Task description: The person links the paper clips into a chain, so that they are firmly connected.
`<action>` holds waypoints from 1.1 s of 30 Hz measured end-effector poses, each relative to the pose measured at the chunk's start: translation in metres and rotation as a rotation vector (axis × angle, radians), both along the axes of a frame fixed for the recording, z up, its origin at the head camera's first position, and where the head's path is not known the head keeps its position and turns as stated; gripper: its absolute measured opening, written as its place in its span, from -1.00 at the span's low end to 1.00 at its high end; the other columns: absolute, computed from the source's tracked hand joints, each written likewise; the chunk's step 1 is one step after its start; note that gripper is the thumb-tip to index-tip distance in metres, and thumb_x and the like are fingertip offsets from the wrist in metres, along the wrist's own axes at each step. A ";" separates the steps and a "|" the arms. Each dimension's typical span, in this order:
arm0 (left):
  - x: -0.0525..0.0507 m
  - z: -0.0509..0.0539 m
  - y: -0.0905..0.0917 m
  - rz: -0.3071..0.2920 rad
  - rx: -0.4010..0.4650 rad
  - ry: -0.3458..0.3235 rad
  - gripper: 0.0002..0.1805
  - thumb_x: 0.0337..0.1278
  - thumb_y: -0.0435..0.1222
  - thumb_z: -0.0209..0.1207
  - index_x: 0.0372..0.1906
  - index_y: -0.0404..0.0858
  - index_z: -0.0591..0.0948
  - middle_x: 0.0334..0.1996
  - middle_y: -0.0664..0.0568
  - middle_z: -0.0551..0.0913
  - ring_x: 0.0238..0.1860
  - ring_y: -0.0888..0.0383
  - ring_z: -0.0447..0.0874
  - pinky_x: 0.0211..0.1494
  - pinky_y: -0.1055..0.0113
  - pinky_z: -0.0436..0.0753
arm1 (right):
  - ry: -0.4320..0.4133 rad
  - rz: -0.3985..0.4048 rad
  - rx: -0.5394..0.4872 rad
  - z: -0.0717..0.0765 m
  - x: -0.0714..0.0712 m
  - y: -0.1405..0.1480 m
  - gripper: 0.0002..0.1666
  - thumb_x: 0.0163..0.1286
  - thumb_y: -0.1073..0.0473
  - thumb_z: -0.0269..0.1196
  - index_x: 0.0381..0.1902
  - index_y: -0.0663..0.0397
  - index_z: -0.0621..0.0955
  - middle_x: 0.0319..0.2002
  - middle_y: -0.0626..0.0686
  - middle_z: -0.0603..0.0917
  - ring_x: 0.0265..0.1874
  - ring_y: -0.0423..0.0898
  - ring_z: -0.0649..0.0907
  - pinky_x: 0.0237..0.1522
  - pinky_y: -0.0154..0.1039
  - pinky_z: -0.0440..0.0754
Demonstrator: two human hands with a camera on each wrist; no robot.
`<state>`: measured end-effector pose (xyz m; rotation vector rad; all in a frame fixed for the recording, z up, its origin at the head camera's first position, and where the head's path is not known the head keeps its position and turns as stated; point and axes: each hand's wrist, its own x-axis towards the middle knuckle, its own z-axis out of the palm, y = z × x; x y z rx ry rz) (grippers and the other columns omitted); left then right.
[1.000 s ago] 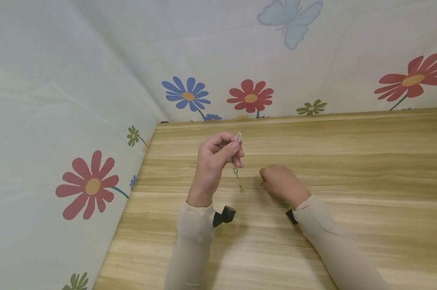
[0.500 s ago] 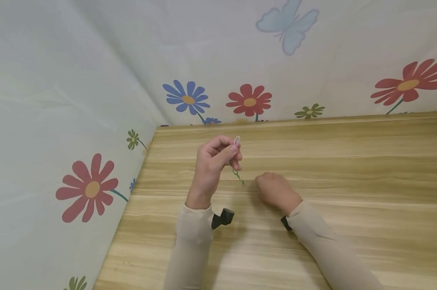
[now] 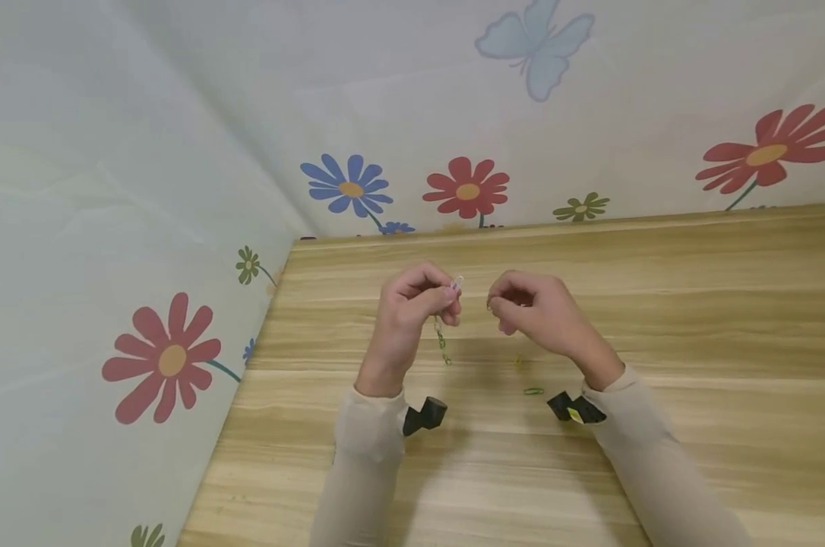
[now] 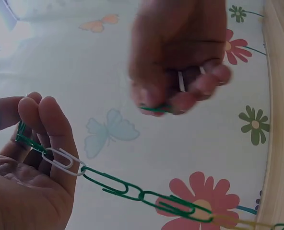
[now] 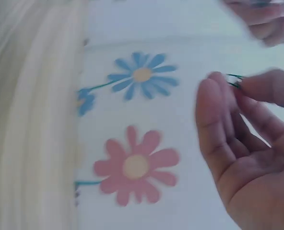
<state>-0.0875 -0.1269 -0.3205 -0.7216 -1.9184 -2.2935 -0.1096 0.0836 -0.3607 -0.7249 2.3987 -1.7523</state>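
Lifted from the counter since a moment ago, the right hand pinches 1 green paperclip near the left hand, which grips 1 dangling paperclip chain; 1 loose green clip lies below.

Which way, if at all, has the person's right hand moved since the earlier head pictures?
Yes: in the head view, the right hand now appears higher, closer to the back edge of the table.
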 end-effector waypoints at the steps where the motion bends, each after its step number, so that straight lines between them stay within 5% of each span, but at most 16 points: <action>1: 0.000 0.000 0.002 -0.006 -0.008 0.001 -0.85 0.24 -0.41 0.12 -0.41 -0.43 0.56 -0.55 0.00 0.59 -0.55 0.13 0.56 -0.43 0.35 0.63 | 0.013 -0.005 -0.069 0.005 0.003 0.002 -0.92 0.45 0.30 0.22 -0.25 0.17 0.65 -0.44 0.12 0.63 -0.54 0.01 0.64 -0.45 -0.18 0.67; 6: -0.002 -0.003 0.007 -0.030 -0.061 0.021 -0.80 0.25 -0.41 0.10 -0.38 -0.54 0.50 -0.54 0.03 0.55 -0.57 0.14 0.50 -0.45 0.36 0.59 | 0.092 -0.015 -0.306 0.023 0.015 0.004 -0.90 0.46 0.40 0.19 -0.22 0.31 0.66 -0.40 0.16 0.64 -0.53 0.00 0.67 -0.38 -0.21 0.72; 10: -0.001 -0.004 0.011 -0.054 -0.113 0.030 -0.82 0.28 -0.41 0.08 -0.36 -0.50 0.51 -0.52 0.00 0.52 -0.55 0.14 0.46 -0.45 0.36 0.59 | 0.147 -0.022 -0.395 0.032 0.022 0.004 -0.88 0.42 0.49 0.18 -0.24 0.33 0.67 -0.43 0.16 0.63 -0.55 -0.02 0.66 -0.40 -0.24 0.70; 25: 0.001 -0.003 0.013 -0.114 -0.195 -0.001 -0.85 0.31 -0.39 0.10 -0.35 -0.42 0.54 -0.55 -0.08 0.46 -0.61 0.08 0.37 -0.57 0.34 0.49 | 0.287 -0.063 -0.342 0.038 0.029 0.000 -0.85 0.36 0.53 0.23 -0.26 0.27 0.70 -0.47 0.05 0.66 -0.56 -0.08 0.61 -0.49 -0.28 0.63; 33: 0.000 -0.006 0.013 -0.177 -0.184 -0.043 -0.84 0.32 -0.40 0.08 -0.32 -0.45 0.53 -0.57 -0.05 0.45 -0.61 0.10 0.37 -0.54 0.33 0.53 | 0.256 -0.039 -0.501 0.043 0.033 0.000 -0.84 0.33 0.60 0.19 -0.24 0.40 0.66 -0.46 0.17 0.62 -0.57 -0.09 0.63 -0.44 -0.33 0.66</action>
